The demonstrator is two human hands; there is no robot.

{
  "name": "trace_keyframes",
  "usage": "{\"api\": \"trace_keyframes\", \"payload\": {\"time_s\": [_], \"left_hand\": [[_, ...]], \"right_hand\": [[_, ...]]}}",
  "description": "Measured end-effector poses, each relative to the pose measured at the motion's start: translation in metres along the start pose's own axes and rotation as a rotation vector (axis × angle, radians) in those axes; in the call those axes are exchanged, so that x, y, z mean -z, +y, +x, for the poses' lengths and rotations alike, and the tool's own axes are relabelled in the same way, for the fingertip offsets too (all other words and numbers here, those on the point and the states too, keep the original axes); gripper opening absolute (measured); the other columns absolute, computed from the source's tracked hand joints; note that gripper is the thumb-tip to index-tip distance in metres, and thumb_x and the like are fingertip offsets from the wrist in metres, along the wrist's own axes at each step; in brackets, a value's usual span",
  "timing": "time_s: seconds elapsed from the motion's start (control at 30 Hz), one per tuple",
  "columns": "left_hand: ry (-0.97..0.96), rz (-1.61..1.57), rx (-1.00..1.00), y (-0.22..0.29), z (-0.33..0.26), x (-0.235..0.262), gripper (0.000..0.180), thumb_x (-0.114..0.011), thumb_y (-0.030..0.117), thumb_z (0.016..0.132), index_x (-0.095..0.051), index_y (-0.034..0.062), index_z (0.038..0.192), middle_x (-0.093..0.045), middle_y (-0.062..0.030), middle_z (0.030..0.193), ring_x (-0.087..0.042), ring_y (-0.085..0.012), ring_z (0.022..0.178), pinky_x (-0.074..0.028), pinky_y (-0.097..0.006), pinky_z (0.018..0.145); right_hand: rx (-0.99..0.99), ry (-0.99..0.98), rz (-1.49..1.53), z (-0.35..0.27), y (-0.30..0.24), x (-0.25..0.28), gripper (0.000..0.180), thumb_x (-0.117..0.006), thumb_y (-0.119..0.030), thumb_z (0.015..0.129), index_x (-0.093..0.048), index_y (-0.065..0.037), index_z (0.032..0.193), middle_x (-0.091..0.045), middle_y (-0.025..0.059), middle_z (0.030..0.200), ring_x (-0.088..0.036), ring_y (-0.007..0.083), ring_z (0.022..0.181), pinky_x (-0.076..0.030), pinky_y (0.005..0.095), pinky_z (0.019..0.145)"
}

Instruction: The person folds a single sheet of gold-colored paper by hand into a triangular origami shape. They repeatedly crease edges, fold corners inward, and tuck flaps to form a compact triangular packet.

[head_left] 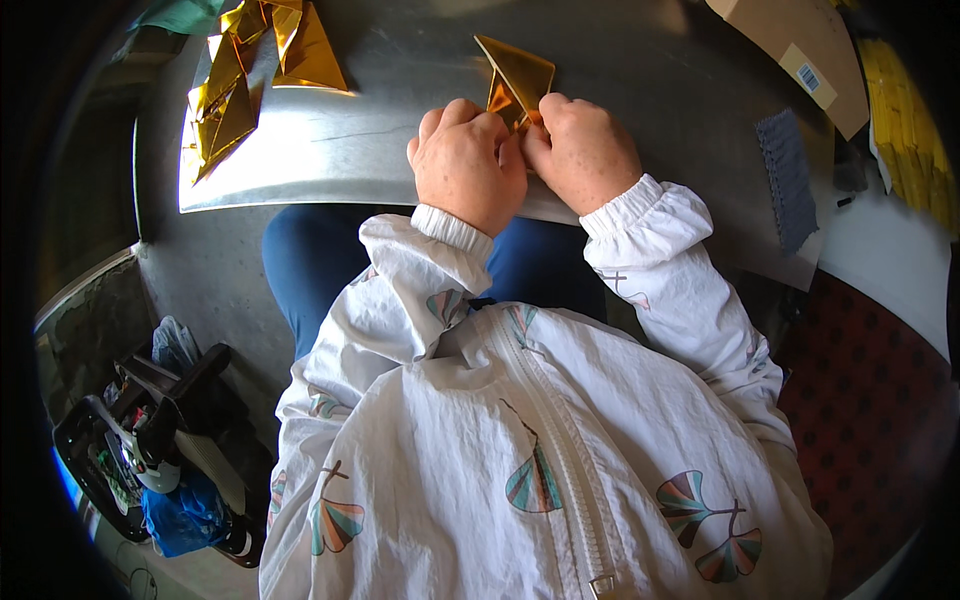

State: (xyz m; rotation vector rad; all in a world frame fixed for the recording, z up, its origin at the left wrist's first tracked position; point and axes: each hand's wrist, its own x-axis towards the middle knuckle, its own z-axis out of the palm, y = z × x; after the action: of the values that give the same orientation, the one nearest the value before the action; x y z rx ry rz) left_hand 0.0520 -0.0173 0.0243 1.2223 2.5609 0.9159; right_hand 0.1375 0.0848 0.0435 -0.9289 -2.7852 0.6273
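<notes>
A shiny gold foil sheet, partly folded into a pointed shape (522, 72), stands up between my two hands near the front edge of the metal table. My left hand (467, 160) is closed at its lower left side, with the fingertips turned away from view. On the lower right side, my right hand (583, 148) pinches the foil between thumb and curled fingers. Both hands are close together, nearly touching. At the table's far left lie several folded gold foil pieces (225, 115), loosely heaped, and one flat-sided piece (310, 55) beside them.
The bare metal table (390, 130) has a front edge just above my knees. A grey cloth strip (787, 180) with zigzag edges lies at the right. Beyond it are a cardboard box (790, 45) and a yellow bundle (912, 130). A cluttered dark cart-like object (170, 400) stands lower left.
</notes>
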Motion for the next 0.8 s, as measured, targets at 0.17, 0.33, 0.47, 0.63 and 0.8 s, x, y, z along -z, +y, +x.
{"api": "trace_keyframes", "payload": {"time_s": [0.17,0.33,0.47,0.63,0.8], "left_hand": [[-0.009,-0.004,0.018,0.001,0.007,-0.002,0.008,-0.067,0.017,0.074,-0.072,0.0104,0.075,-0.063,-0.0029,0.092,-0.056,-0.0262,0.099,-0.041,-0.043,0.084],[0.005,-0.002,0.035,0.001,0.008,-0.004,0.008,-0.068,0.018,0.074,-0.072,0.0114,0.074,-0.064,-0.0032,0.09,-0.057,-0.0273,0.095,-0.043,-0.042,0.084],[0.028,0.018,0.052,0.002,0.009,-0.006,0.008,-0.069,0.019,0.073,-0.073,0.0121,0.074,-0.065,-0.0037,0.087,-0.059,-0.0279,0.091,-0.045,-0.041,0.082],[0.042,0.036,0.003,0.002,0.011,-0.005,0.008,-0.068,0.019,0.074,-0.073,0.0123,0.075,-0.064,-0.0037,0.086,-0.059,-0.0279,0.09,-0.045,-0.04,0.082],[0.033,0.07,0.014,0.005,0.01,-0.006,0.008,-0.069,0.018,0.074,-0.074,0.0124,0.077,-0.065,-0.004,0.087,-0.058,-0.0281,0.093,-0.045,-0.041,0.084]], "right_hand": [[0.014,0.023,0.016,0.0,0.003,-0.002,0.015,-0.062,-0.014,0.083,-0.058,0.0,0.081,-0.064,0.0212,0.074,-0.064,0.0386,0.069,-0.053,0.0454,0.062],[0.015,0.043,0.029,-0.001,0.005,-0.004,0.015,-0.062,-0.014,0.083,-0.057,0.0,0.081,-0.063,0.0209,0.074,-0.064,0.0384,0.069,-0.053,0.0454,0.062],[0.017,0.064,0.044,-0.004,0.008,-0.007,0.013,-0.062,-0.013,0.082,-0.057,-0.001,0.081,-0.063,0.0204,0.073,-0.064,0.0381,0.069,-0.053,0.0452,0.061],[0.066,0.127,0.302,-0.002,0.023,-0.009,0.009,-0.063,-0.007,0.08,-0.061,-0.002,0.087,-0.063,0.0169,0.07,-0.064,0.0319,0.064,-0.052,0.0377,0.058],[0.12,0.365,0.243,0.016,0.048,-0.006,0.019,-0.065,-0.01,0.085,-0.065,-0.004,0.102,-0.065,0.0119,0.087,-0.066,0.0231,0.073,-0.053,0.0311,0.063]]}}
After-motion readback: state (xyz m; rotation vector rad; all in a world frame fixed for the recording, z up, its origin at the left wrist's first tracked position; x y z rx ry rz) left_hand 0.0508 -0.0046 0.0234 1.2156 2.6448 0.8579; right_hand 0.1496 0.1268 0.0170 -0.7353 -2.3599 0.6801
